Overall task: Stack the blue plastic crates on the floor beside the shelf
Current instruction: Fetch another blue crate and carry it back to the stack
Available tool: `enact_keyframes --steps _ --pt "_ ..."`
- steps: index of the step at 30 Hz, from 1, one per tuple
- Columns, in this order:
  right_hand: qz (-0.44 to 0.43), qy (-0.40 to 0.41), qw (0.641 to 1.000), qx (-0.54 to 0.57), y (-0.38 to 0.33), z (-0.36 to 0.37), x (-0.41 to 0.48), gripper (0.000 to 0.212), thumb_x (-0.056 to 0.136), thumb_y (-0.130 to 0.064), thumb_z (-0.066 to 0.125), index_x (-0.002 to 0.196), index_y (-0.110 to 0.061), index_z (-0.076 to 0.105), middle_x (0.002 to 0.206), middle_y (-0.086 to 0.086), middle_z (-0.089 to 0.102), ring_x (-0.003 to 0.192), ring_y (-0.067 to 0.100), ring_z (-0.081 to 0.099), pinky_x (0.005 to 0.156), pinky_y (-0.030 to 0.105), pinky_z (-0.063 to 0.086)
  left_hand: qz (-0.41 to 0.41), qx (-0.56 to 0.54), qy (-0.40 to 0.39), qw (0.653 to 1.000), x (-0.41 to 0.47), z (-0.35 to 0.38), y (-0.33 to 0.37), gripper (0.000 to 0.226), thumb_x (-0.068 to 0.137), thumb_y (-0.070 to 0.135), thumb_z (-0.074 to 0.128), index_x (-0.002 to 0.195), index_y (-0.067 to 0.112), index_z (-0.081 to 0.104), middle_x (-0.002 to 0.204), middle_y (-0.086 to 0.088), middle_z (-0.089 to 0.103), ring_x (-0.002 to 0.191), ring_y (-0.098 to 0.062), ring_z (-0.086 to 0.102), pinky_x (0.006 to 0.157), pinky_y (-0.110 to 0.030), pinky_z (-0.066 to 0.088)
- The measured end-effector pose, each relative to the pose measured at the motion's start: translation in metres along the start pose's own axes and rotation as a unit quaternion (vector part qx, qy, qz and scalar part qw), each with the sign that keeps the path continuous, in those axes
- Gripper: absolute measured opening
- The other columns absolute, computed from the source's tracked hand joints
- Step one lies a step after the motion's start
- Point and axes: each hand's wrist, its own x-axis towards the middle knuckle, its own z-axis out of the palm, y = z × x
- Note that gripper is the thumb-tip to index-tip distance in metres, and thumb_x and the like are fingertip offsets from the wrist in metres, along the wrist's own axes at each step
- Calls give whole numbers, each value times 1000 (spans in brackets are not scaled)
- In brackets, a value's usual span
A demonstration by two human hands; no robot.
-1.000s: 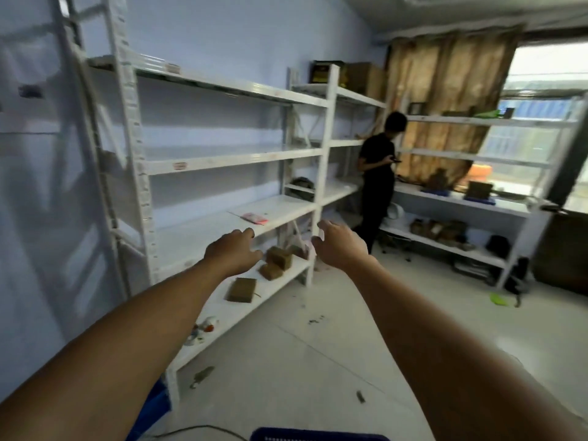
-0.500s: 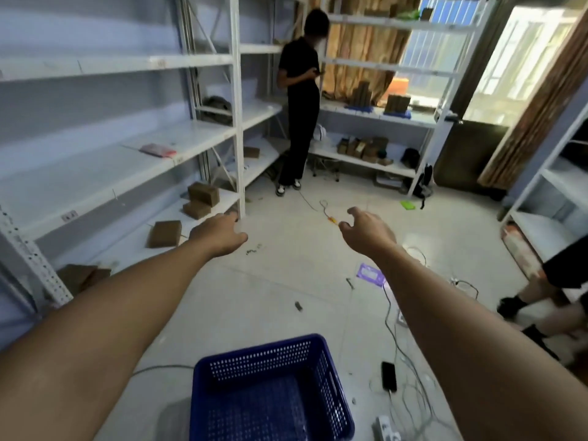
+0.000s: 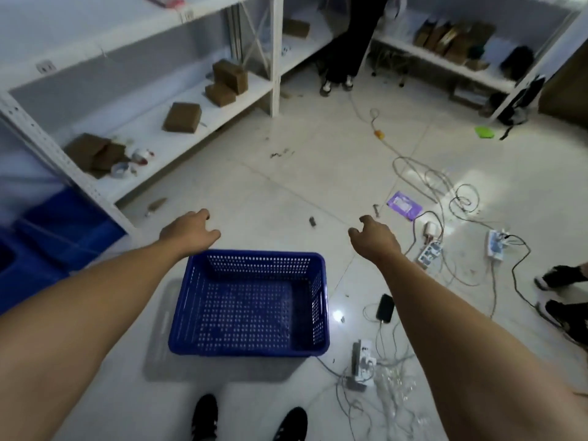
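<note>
Both hands empty, hovering past the far rim of a blue crate (image 3: 251, 300) on the floor.

Left hand (image 3: 187, 232) and right hand (image 3: 374, 238) reach forward with fingers loosely curled and spread, holding nothing, neither touching the crate. Crate sits upright and empty on the white tile floor (image 3: 286, 186), just ahead of the person's shoes. More blue crates (image 3: 54, 237) sit at far left beside the white shelf (image 3: 178, 122). Cables and power strips (image 3: 429, 249) lie to the right.
</note>
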Motion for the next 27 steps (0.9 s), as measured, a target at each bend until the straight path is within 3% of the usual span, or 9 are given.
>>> enact_keyframes --steps 4,6,9,13,16,19,23,27 --pt "26 -56 998 11 29 69 23 55 99 -36 45 144 -6 41 136 20 57 120 39 56 88 41 46 -65 -11 -30 997 12 66 -37 62 95 54 56 146 19 48 146 -9 58 116 -31 61 88 -41 53" --pt "43 -81 996 18 45 106 35 54 100 -35 46 143 -4 41 135 21 57 118 38 57 83 39 43 -101 -24 -45 994 21 100 -56 67 96 54 56 150 17 45 151 -10 55 124 -33 60 94 -43 53" --pt "70 -119 990 19 70 165 54 56 100 -36 45 146 -5 38 138 20 56 119 39 57 88 41 48 -145 -32 -67 987 40 159 -89 72 97 56 55 154 13 41 154 -11 51 130 -35 58 97 -44 53" --pt "98 -149 984 17 106 245 80 59 100 -35 45 151 -9 34 141 21 55 120 39 58 96 46 51 -154 -9 -88 984 67 241 -130 61 99 50 53 149 15 46 147 -12 54 121 -34 61 91 -42 55" --pt "106 -157 982 14 127 299 98 58 98 -36 45 150 -11 36 138 20 58 117 38 60 93 43 50 -143 -15 -85 986 91 291 -152 58 98 52 53 147 21 48 140 -12 57 113 -34 64 84 -40 55" --pt "117 -157 981 11 142 353 115 54 99 -38 47 143 -9 41 133 19 61 109 36 61 83 41 48 -146 -36 -85 985 119 343 -173 66 93 58 51 148 22 46 139 -13 57 109 -37 65 88 -49 59" --pt "139 -151 978 24 162 419 132 42 100 -32 49 132 -6 44 111 12 59 85 28 53 71 34 41 -167 -40 -54 984 151 402 -191 69 98 49 57 153 12 36 148 -20 47 119 -44 58 95 -54 55" --pt "177 -111 977 40 176 463 152 39 100 -30 51 129 -5 47 120 19 63 84 30 55 73 38 47 -230 -48 -58 970 181 441 -221 75 98 46 61 151 0 35 147 -26 44 125 -47 53 100 -58 51"
